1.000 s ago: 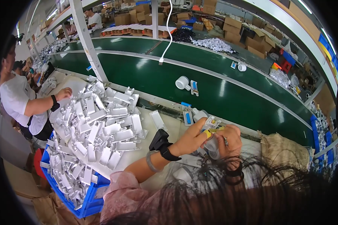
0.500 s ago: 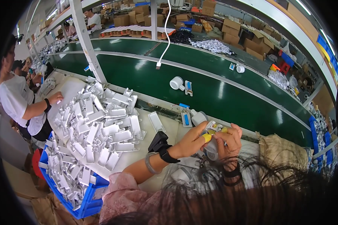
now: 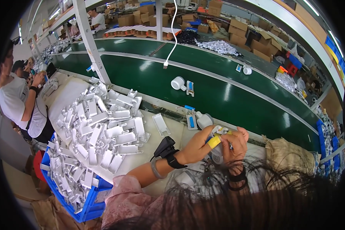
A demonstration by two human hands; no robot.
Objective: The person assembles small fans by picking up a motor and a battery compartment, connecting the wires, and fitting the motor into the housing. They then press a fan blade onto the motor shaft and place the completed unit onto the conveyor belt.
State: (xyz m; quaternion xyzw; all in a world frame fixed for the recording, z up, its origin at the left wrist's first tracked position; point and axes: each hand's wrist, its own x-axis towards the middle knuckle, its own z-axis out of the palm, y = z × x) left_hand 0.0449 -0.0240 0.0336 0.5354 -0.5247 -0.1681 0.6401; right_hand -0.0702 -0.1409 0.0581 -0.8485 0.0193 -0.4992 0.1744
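Observation:
My left hand point(image 3: 196, 147) and my right hand point(image 3: 235, 147) meet over the near edge of the bench, fingers closed around a small white plastic part point(image 3: 219, 129). Yellow wrapping point(image 3: 214, 142) covers a fingertip of the left hand. Fingers hide most of the held part. Just below the hands shows a white round housing point(image 3: 216, 156) with a perforated face; I cannot tell whether it is joined to the held part. Close beyond the left hand lie a white round-headed housing point(image 3: 204, 121) and a white tray-shaped piece with a blue cell point(image 3: 191, 120).
White plastic casings point(image 3: 119, 132) are heaped to the left, above a blue bin point(image 3: 89, 205) full of more. A green conveyor point(image 3: 142, 69) carries a white round housing point(image 3: 178, 83). A white cable point(image 3: 175, 38) hangs over it. Brown cloth point(image 3: 289, 157) lies right. A co-worker point(image 3: 19, 97) stands left.
The housing and tray piece on the near belt have shifted slightly left. My hands stay together, with fingers slightly shifted on the part. The co-worker's hand has lifted off the bench.

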